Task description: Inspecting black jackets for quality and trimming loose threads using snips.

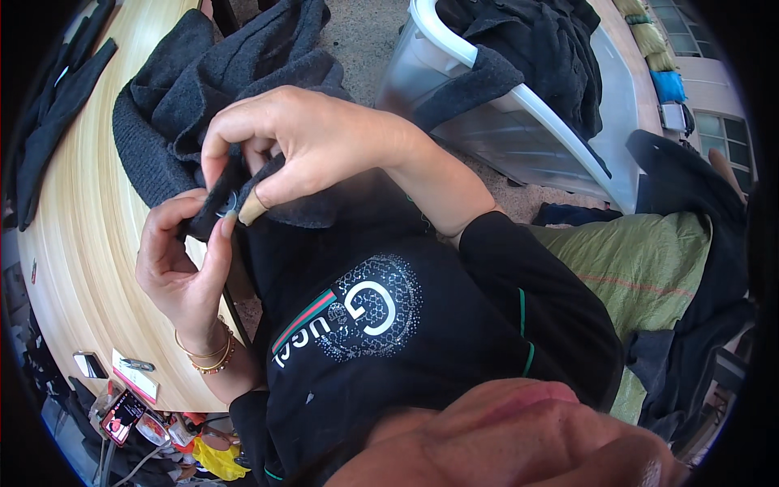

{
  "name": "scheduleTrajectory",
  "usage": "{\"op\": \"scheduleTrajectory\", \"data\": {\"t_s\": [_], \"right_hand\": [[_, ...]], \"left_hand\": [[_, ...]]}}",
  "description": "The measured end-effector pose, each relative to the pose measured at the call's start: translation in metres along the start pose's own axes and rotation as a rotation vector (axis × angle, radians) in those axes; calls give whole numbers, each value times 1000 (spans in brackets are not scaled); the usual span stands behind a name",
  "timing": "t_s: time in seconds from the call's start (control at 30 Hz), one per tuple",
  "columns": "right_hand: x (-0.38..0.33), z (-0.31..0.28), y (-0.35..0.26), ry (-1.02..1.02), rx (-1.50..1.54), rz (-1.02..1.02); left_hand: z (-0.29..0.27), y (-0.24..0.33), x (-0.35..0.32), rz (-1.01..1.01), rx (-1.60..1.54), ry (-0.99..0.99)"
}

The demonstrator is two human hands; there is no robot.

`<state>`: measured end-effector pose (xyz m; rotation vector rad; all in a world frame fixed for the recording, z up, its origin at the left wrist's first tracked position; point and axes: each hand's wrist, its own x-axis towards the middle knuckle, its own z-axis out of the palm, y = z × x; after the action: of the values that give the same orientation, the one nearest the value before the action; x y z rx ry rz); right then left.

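A dark grey woollen garment (pixel 195 89) lies heaped on the pale wooden table (pixel 81 235), its near edge pulled toward my chest. My left hand (pixel 174 260) pinches that edge from below, thumb up against a small dark button (pixel 227 203). My right hand (pixel 300 142) comes from the right and grips the same edge from above; its thumb wears a tan thimble-like cap (pixel 251 209) and presses beside the button. Both hands meet at the fabric's edge. Gold bangles (pixel 209 357) circle my left wrist.
A clear plastic bin (pixel 527 134) with dark clothes in it stands on the floor at the upper right. Another dark garment (pixel 49 105) lies at the table's far left. Small items and a phone (pixel 122 415) sit near the table's lower edge. A green sack (pixel 641 260) lies to the right.
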<state>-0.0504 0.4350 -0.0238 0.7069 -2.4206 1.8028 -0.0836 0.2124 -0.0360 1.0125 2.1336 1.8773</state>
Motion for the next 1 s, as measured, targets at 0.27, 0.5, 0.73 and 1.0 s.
{"op": "scheduleTrajectory", "data": {"t_s": [0.27,0.5,0.73,1.0], "right_hand": [[-3,2,9,45,121,92],[-2,5,11,138,-41,-25],[-9,4,0,272,-236,-108],[-54,-37,-7,67,-519,121]], "left_hand": [[4,0,5,50,85,-2],[10,1,10,143,255,50],[25,-6,21,503,635,170],[-3,-7,29,512,614,67]]}}
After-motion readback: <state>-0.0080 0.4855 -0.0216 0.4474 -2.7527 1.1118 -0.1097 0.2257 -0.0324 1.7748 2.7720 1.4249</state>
